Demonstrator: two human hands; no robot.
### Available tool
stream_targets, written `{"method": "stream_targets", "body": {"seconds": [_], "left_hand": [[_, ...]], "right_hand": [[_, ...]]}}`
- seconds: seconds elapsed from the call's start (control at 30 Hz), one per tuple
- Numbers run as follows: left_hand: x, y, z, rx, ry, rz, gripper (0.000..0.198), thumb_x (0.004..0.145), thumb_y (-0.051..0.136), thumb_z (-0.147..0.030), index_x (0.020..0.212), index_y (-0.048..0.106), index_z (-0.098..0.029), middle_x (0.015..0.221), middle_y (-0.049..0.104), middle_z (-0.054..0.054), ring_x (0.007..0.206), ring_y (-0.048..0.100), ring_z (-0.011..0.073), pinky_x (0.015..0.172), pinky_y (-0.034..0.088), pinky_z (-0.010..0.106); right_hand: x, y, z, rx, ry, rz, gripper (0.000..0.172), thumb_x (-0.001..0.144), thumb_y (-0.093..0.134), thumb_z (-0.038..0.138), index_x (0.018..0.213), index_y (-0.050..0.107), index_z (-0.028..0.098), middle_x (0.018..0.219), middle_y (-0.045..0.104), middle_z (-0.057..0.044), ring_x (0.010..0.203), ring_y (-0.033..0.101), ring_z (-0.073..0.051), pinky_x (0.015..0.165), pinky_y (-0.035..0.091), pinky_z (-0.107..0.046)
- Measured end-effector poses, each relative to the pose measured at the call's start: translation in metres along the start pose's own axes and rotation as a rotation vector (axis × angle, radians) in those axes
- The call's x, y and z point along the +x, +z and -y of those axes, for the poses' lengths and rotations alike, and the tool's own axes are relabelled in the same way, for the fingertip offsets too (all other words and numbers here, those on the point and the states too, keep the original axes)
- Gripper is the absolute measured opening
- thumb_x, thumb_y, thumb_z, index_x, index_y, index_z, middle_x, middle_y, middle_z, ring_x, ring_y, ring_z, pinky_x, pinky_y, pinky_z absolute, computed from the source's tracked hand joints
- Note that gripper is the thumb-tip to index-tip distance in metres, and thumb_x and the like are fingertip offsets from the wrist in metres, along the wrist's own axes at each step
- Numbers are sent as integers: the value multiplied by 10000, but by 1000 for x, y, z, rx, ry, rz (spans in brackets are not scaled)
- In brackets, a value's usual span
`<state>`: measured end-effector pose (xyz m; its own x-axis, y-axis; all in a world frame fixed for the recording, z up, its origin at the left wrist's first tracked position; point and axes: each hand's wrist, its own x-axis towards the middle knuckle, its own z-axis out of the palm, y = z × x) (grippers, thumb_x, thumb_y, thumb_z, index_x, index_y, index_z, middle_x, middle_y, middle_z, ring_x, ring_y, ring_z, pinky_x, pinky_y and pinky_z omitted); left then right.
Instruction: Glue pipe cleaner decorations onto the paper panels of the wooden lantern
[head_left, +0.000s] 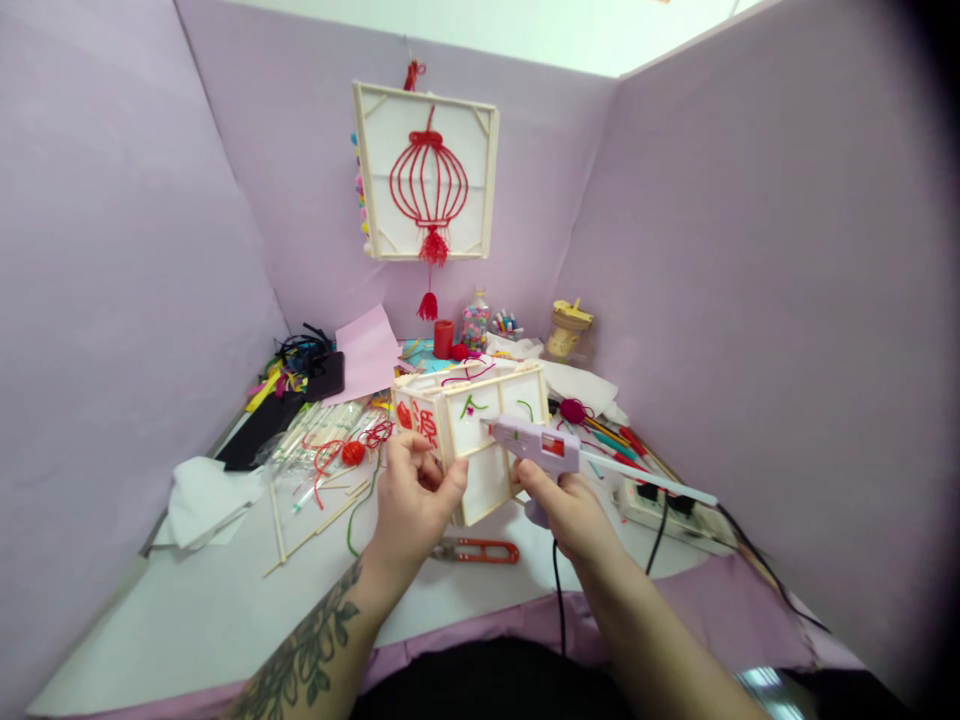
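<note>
A box-shaped lantern (487, 487) of pale wooden sticks and white paper stands tilted at the middle of the table. Red characters mark its left side; green yarn pieces and a small pink bit sit on the panel facing right. My left hand (421, 485) grips its lower front corner, thumb and fingers bent around the frame. In my right hand (574, 505) is a lilac glue gun (536, 440) with a long white glue stick out of its back. Its nozzle points left, close to the upper panel; whether it touches the paper I cannot tell.
Thread snips (484, 551) with orange handles lie in front of the lantern. Left are thin sticks (322, 530), a red yarn ball (353, 454) and white paper (206, 500). A power strip (675, 510) with black cords sits right. Above hangs a framed red lantern picture (427, 175).
</note>
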<state>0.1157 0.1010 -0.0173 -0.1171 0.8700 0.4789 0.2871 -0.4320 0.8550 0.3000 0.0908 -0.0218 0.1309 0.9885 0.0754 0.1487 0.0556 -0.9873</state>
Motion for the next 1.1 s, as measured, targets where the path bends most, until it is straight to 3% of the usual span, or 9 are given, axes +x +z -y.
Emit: {"method": "stream_targets", "body": {"seconds": [0.73,0.9,1.1], "left_hand": [[0,0,-1,-24,-23,-11,324,772,651,-277,950,383,-235,554,410,-122,475,443,77,489,378,180],[0,0,-1,-32,-41,-8,329,769,656,-285,947,384,-234,551,410,-122,475,443,79,491,378,184],[0,0,0,-52,-50,-7,333,774,659,-281,950,381,-234,554,402,-122,478,437,80,495,371,189]], "right_hand": [[-3,1,-3,-4,-77,87,499,783,643,571,1092,713,186,1047,728,-96,970,658,-270,851,525,-375],[-4,1,-1,-28,-92,86,486,776,647,570,1069,723,189,1017,735,-84,920,668,-253,804,540,-349],[-8,0,0,-54,3,111,465,761,641,582,967,741,177,785,725,-67,730,648,-236,583,520,-298]]}}
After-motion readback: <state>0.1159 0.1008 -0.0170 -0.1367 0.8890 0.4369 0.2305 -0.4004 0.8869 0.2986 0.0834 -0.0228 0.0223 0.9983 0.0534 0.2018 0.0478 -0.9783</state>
